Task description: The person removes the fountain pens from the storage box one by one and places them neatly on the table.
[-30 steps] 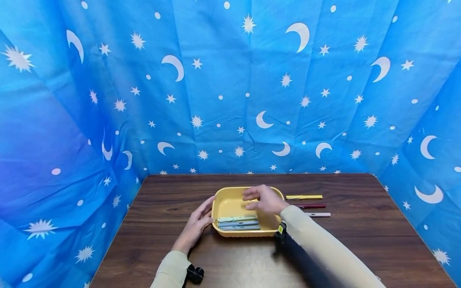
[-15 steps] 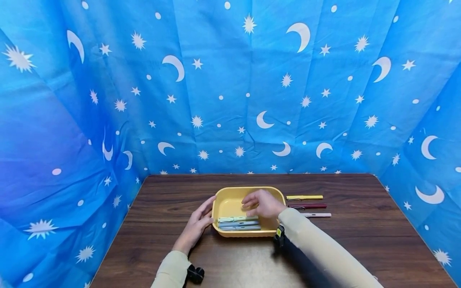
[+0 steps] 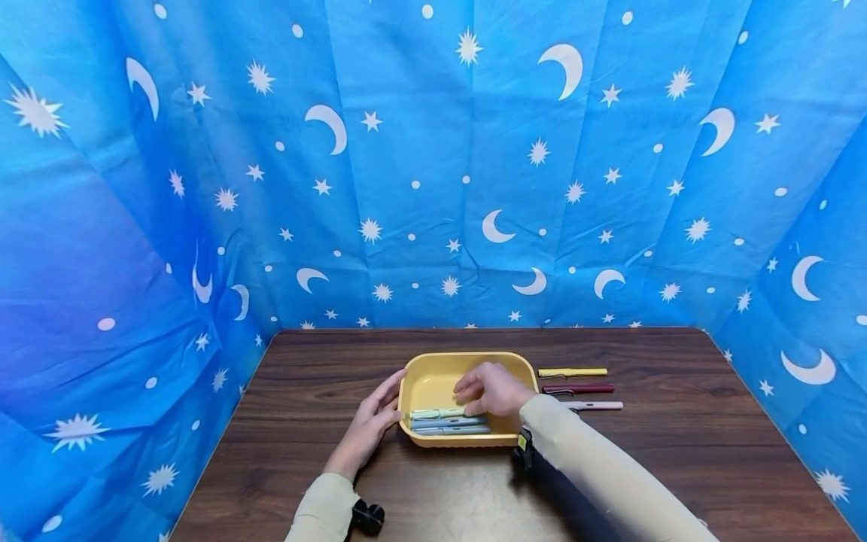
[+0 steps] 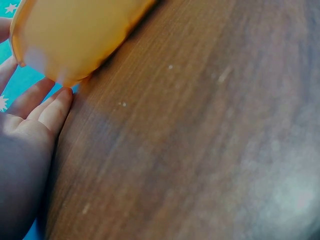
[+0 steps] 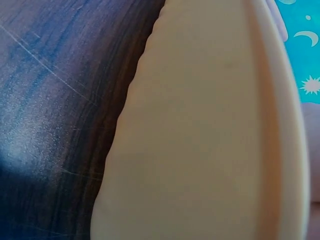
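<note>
A yellow plastic basket stands on the table. My left hand touches its left end with extended fingers; the left wrist view shows these fingers against the basket wall. Inside, along the near side, lie a pale green pen, a blue pen and a light blue pen. My right hand reaches into the basket with loosely bent fingers, its thumb close to the pens' right ends. Contact there cannot be made out. The basket's side hides most of that hand in the right wrist view.
Right of the basket, a yellow pen, a dark red pen and a pale pink pen lie in a row on the wooden table. A blue curtain with moons and stars hangs behind the table's far edge.
My right hand has come down and slightly nearer to me inside the basket, toward the pens. My left hand and the basket have stayed put.
</note>
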Demonstrator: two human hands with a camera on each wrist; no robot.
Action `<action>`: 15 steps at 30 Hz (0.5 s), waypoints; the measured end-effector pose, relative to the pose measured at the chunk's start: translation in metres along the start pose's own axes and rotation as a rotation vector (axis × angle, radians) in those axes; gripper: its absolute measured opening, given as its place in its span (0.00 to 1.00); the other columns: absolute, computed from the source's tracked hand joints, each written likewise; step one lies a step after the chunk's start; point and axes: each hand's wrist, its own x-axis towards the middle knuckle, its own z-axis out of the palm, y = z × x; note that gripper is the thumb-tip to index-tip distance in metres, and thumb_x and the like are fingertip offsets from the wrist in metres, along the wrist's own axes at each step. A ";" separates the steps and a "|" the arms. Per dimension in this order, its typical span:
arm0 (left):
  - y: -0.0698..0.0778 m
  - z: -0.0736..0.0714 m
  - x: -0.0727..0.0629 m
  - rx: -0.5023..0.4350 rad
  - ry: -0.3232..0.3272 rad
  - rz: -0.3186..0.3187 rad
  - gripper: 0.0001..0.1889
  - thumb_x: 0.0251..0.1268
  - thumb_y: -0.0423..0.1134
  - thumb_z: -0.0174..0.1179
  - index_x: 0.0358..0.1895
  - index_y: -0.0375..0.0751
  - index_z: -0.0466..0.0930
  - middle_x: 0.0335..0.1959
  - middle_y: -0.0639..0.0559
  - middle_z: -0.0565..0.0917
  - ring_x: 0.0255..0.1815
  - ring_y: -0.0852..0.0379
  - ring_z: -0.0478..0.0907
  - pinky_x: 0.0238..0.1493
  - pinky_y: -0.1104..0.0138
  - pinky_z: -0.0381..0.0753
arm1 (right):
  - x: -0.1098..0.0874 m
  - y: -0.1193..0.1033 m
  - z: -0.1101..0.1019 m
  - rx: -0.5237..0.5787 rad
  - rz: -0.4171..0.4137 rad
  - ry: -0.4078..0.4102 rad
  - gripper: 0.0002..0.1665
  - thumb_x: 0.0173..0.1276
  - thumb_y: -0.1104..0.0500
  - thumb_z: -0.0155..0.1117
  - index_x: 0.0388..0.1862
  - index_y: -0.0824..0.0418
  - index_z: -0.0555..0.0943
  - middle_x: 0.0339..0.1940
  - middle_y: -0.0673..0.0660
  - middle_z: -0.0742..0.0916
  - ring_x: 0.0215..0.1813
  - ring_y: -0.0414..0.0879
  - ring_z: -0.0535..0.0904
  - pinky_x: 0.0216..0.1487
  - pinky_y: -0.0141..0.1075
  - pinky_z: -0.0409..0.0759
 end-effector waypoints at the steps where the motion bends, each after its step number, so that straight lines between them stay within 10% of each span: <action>1: 0.000 0.000 0.000 0.001 -0.001 -0.002 0.38 0.69 0.26 0.54 0.82 0.54 0.63 0.84 0.44 0.60 0.83 0.43 0.60 0.73 0.60 0.73 | 0.000 0.000 0.000 -0.004 -0.003 0.000 0.20 0.63 0.67 0.77 0.55 0.62 0.88 0.45 0.53 0.93 0.49 0.46 0.90 0.54 0.44 0.88; 15: -0.001 0.000 0.000 -0.021 0.001 -0.006 0.38 0.68 0.27 0.55 0.82 0.54 0.63 0.84 0.43 0.61 0.82 0.43 0.61 0.72 0.60 0.73 | 0.002 0.002 0.005 -0.052 0.008 0.004 0.17 0.60 0.68 0.80 0.49 0.61 0.91 0.37 0.51 0.93 0.40 0.39 0.89 0.47 0.39 0.88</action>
